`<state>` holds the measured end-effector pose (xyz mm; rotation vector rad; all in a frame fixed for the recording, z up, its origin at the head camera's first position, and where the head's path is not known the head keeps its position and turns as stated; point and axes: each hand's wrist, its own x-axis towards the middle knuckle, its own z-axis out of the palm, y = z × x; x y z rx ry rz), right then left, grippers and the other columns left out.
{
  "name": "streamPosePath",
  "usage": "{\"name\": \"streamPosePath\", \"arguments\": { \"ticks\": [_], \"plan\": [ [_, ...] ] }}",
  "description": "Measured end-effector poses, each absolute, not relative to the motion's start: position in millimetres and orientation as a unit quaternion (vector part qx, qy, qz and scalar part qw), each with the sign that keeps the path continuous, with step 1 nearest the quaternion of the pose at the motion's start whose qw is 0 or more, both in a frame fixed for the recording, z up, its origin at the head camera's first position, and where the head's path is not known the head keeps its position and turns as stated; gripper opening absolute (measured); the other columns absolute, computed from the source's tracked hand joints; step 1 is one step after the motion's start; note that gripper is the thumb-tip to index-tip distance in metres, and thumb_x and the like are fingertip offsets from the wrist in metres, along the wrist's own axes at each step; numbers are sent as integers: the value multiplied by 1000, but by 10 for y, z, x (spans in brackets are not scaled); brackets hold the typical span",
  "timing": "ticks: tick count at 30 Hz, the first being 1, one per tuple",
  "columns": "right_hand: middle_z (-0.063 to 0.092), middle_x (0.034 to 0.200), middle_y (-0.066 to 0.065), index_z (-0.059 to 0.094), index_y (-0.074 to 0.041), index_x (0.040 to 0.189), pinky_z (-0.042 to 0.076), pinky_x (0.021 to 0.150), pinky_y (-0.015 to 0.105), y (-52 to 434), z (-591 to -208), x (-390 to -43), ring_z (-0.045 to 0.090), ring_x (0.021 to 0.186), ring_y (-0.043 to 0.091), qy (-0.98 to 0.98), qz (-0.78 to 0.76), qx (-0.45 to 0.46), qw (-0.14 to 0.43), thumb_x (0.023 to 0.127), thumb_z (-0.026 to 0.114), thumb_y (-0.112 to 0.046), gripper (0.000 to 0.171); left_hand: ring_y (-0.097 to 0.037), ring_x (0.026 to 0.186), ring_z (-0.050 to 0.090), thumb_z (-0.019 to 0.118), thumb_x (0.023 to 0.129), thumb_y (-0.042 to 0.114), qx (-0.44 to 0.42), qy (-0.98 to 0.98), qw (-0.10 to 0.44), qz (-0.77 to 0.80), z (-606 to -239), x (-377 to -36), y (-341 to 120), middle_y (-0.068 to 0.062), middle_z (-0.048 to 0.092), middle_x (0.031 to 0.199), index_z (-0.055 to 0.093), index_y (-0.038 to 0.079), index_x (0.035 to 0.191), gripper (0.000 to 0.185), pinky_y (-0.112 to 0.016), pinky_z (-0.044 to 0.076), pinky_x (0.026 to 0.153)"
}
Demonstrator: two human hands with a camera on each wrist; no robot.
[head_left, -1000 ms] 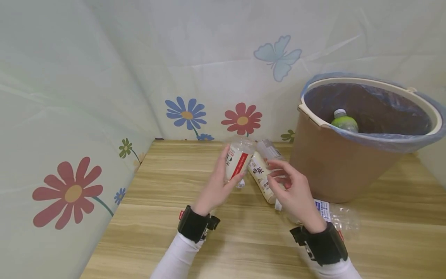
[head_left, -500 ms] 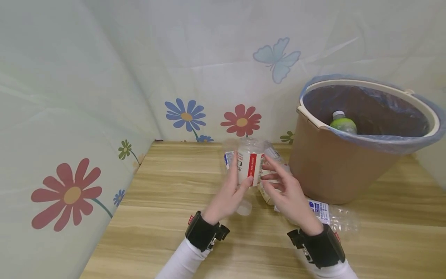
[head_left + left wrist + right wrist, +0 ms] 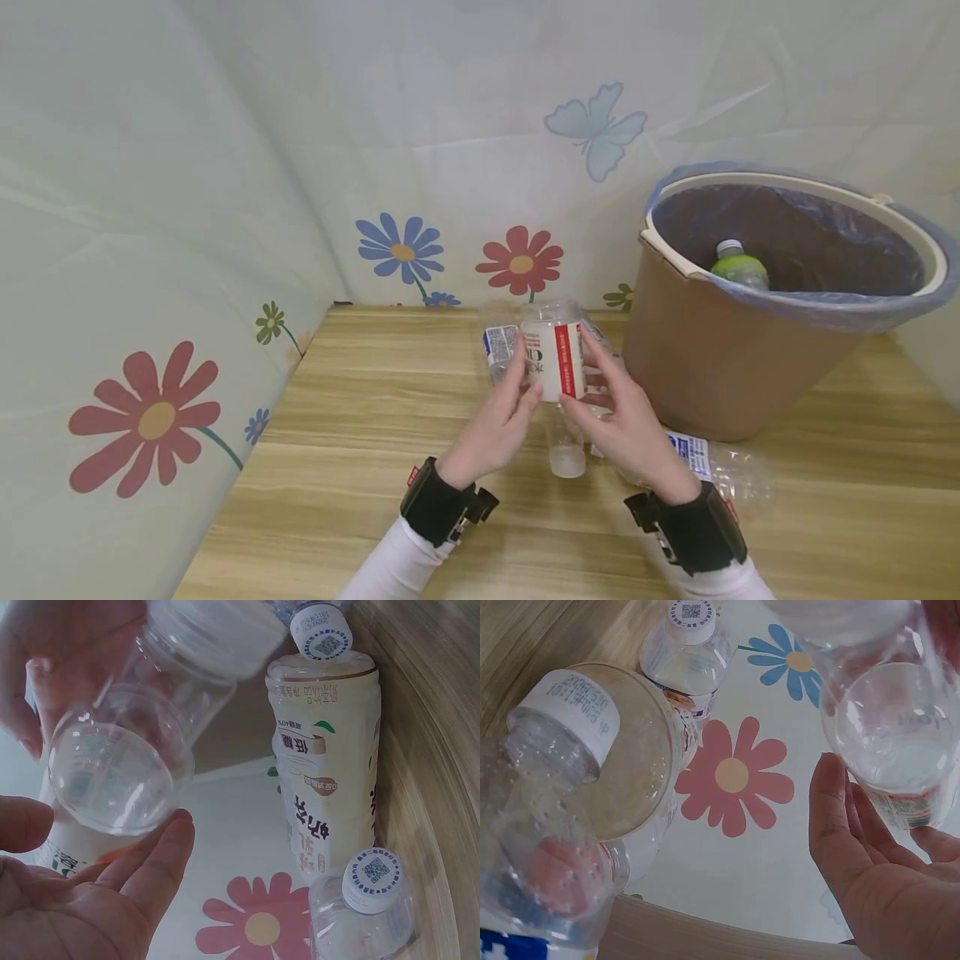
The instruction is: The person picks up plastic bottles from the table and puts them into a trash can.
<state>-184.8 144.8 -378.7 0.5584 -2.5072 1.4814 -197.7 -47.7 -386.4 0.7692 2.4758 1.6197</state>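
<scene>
Both hands hold a clear plastic bottle (image 3: 551, 362) with a white label and red stripe, above the table. Its neck and whitish cap (image 3: 567, 462) point toward the person, and the base faces the back wall. My left hand (image 3: 483, 429) grips its left side, and my right hand (image 3: 630, 425) has thumb and fingers at the right side. In the left wrist view the cap (image 3: 217, 634) shows large and close, with the left fingers (image 3: 161, 862) along the bottle. Behind it lies a cream-labelled milk tea bottle (image 3: 322, 765), mostly hidden by the hands in the head view.
A brown bin (image 3: 697, 358) with a blue liner stands at the right, a green-labelled bottle (image 3: 738, 265) inside. Another clear bottle (image 3: 738, 471) lies before the bin, beside the right wrist. A further clear bottle (image 3: 501, 346) lies behind the left hand. Flower-printed sheeting (image 3: 420, 125) encloses the table.
The left hand has carried the bottle to the right and turned its cap toward the person. The right hand, apart from the bottle earlier, now holds its right side.
</scene>
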Motion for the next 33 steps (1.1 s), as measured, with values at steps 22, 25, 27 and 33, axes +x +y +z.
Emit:
{"name": "streamPosePath", "arguments": {
  "ticks": [22,25,27,33],
  "plan": [
    [35,158,24,9,-28,163,62,83,52,1469,-3817,-1868,59,116,41,-848,488,201,45,88,75,-17,101,-23,112,69,52,105,21,215,858,-36,466,-3872,-1996,-502,-15,61,142,36,4,155,56,-31,59,93],
    [36,158,24,10,-28,163,61,84,53,1463,-3817,-1868,58,117,41,-850,484,200,49,88,74,-18,99,-23,108,71,55,103,20,208,877,-70,426,-3874,-2007,-513,-14,62,140,42,4,152,53,-35,60,91],
    [37,158,24,13,-28,163,62,82,51,1460,-3817,-1870,59,116,41,-852,481,197,57,89,74,-17,97,-23,108,71,56,102,19,206,885,-86,410,-3880,-2015,-520,-14,61,142,44,4,150,52,-37,60,91],
    [35,157,22,17,-28,162,63,79,47,1470,-3800,-1865,56,119,41,-852,489,181,56,90,74,-16,92,-26,110,71,57,102,19,200,895,-124,380,-3877,-2027,-551,-14,62,142,48,6,149,50,-37,61,89]
  ]
}}
